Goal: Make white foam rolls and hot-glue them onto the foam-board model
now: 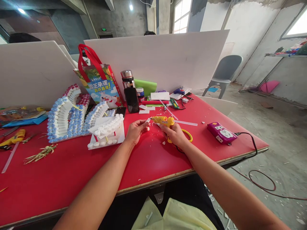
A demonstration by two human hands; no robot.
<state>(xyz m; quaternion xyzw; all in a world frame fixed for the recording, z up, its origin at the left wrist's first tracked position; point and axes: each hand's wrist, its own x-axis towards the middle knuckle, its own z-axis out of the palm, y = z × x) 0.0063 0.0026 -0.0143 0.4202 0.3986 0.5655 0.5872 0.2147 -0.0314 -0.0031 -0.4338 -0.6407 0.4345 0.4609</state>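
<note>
While a bottle (128,81) stands capped, left hand (137,131) pinches scrap (148,120), right (175,134) grips glue gun (162,119).

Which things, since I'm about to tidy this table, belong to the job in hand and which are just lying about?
Likely part of the job:
yellow glue gun, in the right hand
small white piece, in the left hand
white model, beside the left hand

Probably just lying about:
red-handled bag
metal-topped bottle
straw bundle

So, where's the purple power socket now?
In the head view, the purple power socket is near the right end of the red table, right of the right hand holding the yellow glue gun.
</note>
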